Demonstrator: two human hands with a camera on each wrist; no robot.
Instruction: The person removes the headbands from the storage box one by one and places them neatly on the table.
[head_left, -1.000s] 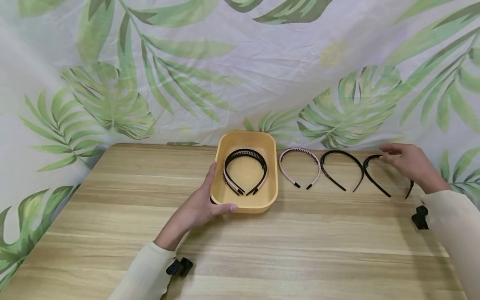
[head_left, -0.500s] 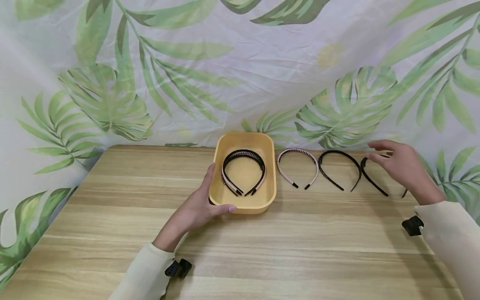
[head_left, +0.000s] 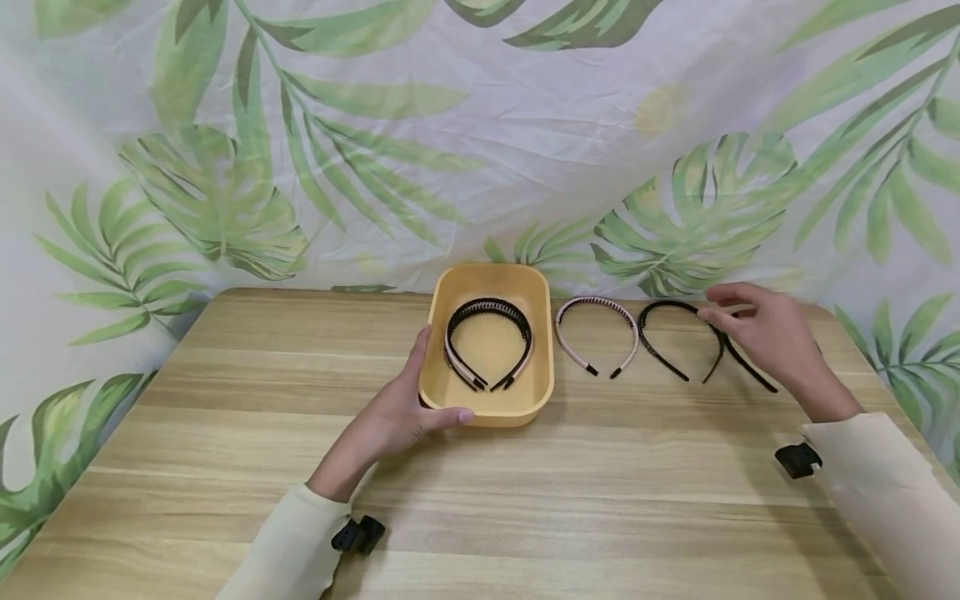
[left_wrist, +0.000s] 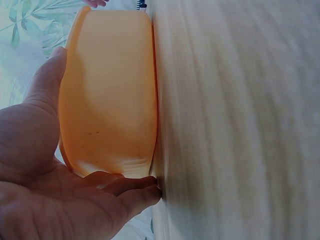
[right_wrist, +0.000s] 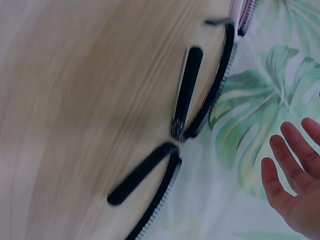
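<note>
A yellow plastic box stands on the table in the head view, with several overlapping headbands inside. My left hand holds the box at its left side, the thumb at the front rim and the fingers along the wall. To the box's right lie a pink headband, then a black headband and another black headband in a row. Above the two black ones is my right hand, which partly hides the rightmost. In the right wrist view, its fingers are spread, holding nothing.
The wood-grain table extends in front of the box and to its left. Behind it hangs a leaf-patterned cloth, close to the box and the headbands. A small black camera sits at the right sleeve.
My right hand has moved left, from over the rightmost black headband to above where the two black headbands meet. The left hand, the box and the headbands have stayed put.
</note>
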